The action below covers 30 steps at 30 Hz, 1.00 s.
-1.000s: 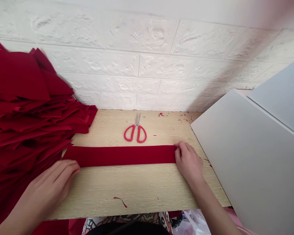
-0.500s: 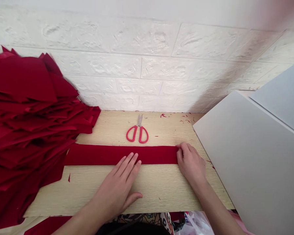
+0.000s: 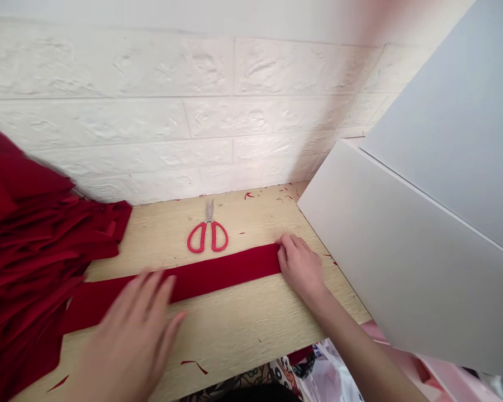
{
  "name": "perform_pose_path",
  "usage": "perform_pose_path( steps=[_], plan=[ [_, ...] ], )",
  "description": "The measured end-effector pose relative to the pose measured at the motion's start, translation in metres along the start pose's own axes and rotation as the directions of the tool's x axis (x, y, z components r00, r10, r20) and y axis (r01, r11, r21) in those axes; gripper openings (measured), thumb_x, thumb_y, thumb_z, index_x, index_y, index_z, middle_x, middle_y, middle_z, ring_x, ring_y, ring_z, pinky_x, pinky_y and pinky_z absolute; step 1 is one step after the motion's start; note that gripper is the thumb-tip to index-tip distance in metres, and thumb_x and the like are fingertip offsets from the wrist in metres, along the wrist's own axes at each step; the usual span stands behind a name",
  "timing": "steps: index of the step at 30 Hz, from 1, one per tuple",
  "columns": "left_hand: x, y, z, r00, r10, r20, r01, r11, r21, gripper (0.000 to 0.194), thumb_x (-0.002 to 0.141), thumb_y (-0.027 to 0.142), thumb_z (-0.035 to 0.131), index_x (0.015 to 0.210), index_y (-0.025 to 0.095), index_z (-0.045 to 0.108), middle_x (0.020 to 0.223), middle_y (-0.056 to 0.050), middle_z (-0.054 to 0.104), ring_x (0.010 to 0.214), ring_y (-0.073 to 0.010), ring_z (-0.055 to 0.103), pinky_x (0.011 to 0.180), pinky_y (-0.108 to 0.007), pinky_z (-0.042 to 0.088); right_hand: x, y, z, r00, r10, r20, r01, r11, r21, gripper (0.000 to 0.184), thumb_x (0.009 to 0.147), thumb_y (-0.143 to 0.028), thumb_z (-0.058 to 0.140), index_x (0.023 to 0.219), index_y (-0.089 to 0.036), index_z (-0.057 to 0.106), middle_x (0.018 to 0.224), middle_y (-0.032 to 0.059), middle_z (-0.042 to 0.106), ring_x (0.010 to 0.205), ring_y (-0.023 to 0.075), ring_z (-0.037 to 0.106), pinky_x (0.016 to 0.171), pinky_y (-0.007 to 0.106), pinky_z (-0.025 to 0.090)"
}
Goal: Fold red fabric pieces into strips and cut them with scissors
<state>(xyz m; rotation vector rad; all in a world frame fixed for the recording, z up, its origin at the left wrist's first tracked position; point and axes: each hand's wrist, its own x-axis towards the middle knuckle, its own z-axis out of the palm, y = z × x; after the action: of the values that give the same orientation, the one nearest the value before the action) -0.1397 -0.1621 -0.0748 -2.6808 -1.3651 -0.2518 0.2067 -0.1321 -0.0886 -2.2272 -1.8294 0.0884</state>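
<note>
A long strip of dark red fabric (image 3: 226, 273) lies flat across the wooden tabletop. At its right end, the curled fingers of my right hand (image 3: 300, 265) pinch the edge. Over the strip's left part is my left hand (image 3: 136, 324), slightly blurred, fingers stretched out and palm down; whether it presses on the fabric I cannot tell. Just beyond the strip, scissors with red handles (image 3: 208, 234) rest with the blades pointing to the wall, untouched. The left end of the strip meets a big heap of red fabric (image 3: 37, 240).
A white brick-patterned wall (image 3: 151, 123) stands behind the table (image 3: 235, 329). White panels (image 3: 406, 245) block the right side. Small red scraps (image 3: 194, 365) are scattered about. Below the front edge hangs a whitish plastic bag (image 3: 329, 374).
My left hand has slid left along the strip. My right hand keeps its hold on the right end. The camera view has turned to the right and tilted.
</note>
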Motion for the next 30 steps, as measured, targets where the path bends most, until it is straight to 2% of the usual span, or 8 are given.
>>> perform_pose_path(
  steps=[4, 7, 9, 13, 18, 22, 25, 30],
  plan=[
    [0.086, 0.061, 0.002, 0.960, 0.265, -0.088, -0.264, 0.964, 0.021, 0.042, 0.100, 0.034, 0.039, 0.127, 0.015, 0.064, 0.138, -0.012, 0.063, 0.131, -0.0288, 0.056, 0.114, -0.044, 0.043, 0.001, 0.000, 0.002, 1.000, -0.005, -0.001, 0.005, 1.000, -0.006, 0.020, 0.095, -0.013, 0.044, 0.096, -0.023, 0.061, 0.103, 0.0036, 0.070, 0.099, 0.0214, 0.062, 0.067, 0.032, 0.036],
    [0.120, 0.086, 0.019, 0.899, 0.434, -0.059, -0.438, 0.895, -0.083, 0.054, 0.100, 0.046, 0.037, 0.139, 0.013, 0.053, 0.150, -0.014, 0.051, 0.142, -0.0300, 0.045, 0.119, -0.044, 0.036, 0.001, 0.000, 0.002, 1.000, 0.016, 0.011, -0.016, 1.000, -0.003, 0.019, 0.096, -0.013, 0.043, 0.097, -0.023, 0.060, 0.102, 0.0033, 0.071, 0.099, 0.0216, 0.062, 0.066, 0.031, 0.036],
    [0.131, 0.094, 0.034, 0.889, 0.458, -0.026, -0.455, 0.875, -0.162, 0.067, 0.099, 0.057, 0.034, 0.146, 0.012, 0.045, 0.156, -0.015, 0.042, 0.147, -0.0306, 0.036, 0.121, -0.044, 0.032, 0.002, 0.000, 0.002, 0.999, 0.044, 0.025, -0.045, 0.999, 0.019, 0.018, 0.096, -0.014, 0.044, 0.096, -0.023, 0.060, 0.101, 0.0032, 0.071, 0.098, 0.0215, 0.063, 0.066, 0.031, 0.036],
    [0.138, 0.097, 0.058, 0.910, 0.412, 0.038, -0.389, 0.883, -0.261, 0.073, 0.099, 0.059, 0.029, 0.154, 0.012, 0.031, 0.162, -0.016, 0.030, 0.152, -0.0285, 0.025, 0.125, -0.044, 0.023, 0.002, 0.002, 0.003, 0.993, 0.121, -0.003, -0.120, 0.989, 0.082, 0.014, 0.096, -0.017, 0.046, 0.100, -0.022, 0.058, 0.102, 0.0049, 0.071, 0.094, 0.0214, 0.065, 0.067, 0.030, 0.038],
    [0.135, 0.097, 0.063, 0.924, 0.382, 0.025, -0.358, 0.885, -0.296, 0.072, 0.099, 0.057, 0.032, 0.155, 0.012, 0.027, 0.164, -0.014, 0.026, 0.153, -0.0266, 0.022, 0.125, -0.043, 0.020, 0.001, 0.007, 0.007, 0.985, 0.164, -0.045, -0.156, 0.978, 0.136, 0.014, 0.097, -0.022, 0.044, 0.103, -0.021, 0.057, 0.101, 0.0068, 0.072, 0.088, 0.0214, 0.066, 0.066, 0.030, 0.040],
    [0.144, 0.103, 0.057, 0.948, 0.315, 0.034, -0.286, 0.897, -0.336, 0.056, 0.101, 0.045, 0.036, 0.147, 0.014, 0.044, 0.157, -0.013, 0.041, 0.146, -0.0272, 0.037, 0.120, -0.045, 0.032, 0.002, 0.007, 0.007, 0.985, 0.167, -0.039, -0.161, 0.979, 0.125, 0.014, 0.097, -0.022, 0.044, 0.102, -0.021, 0.057, 0.101, 0.0073, 0.072, 0.088, 0.0215, 0.066, 0.065, 0.029, 0.040],
    [0.161, 0.112, 0.046, 0.964, 0.232, 0.127, -0.181, 0.929, -0.323, 0.036, 0.100, 0.024, 0.039, 0.127, 0.018, 0.061, 0.141, -0.012, 0.058, 0.127, -0.0278, 0.054, 0.104, -0.047, 0.048, 0.002, 0.005, 0.005, 0.989, 0.149, -0.023, -0.147, 0.985, 0.088, 0.017, 0.096, -0.020, 0.042, 0.102, -0.021, 0.058, 0.106, 0.0082, 0.071, 0.092, 0.0220, 0.066, 0.065, 0.030, 0.041],
    [0.194, 0.123, 0.021, 0.929, 0.084, 0.361, 0.026, 0.957, -0.289, 0.032, 0.090, 0.011, 0.050, 0.121, 0.012, 0.058, 0.122, -0.017, 0.063, 0.110, -0.0304, 0.062, 0.086, -0.043, 0.056, 0.001, 0.004, 0.005, 0.991, 0.131, -0.024, -0.128, 0.988, 0.083, 0.022, 0.097, -0.020, 0.038, 0.105, -0.021, 0.058, 0.105, 0.0097, 0.071, 0.093, 0.0225, 0.066, 0.065, 0.031, 0.042]
  ],
)
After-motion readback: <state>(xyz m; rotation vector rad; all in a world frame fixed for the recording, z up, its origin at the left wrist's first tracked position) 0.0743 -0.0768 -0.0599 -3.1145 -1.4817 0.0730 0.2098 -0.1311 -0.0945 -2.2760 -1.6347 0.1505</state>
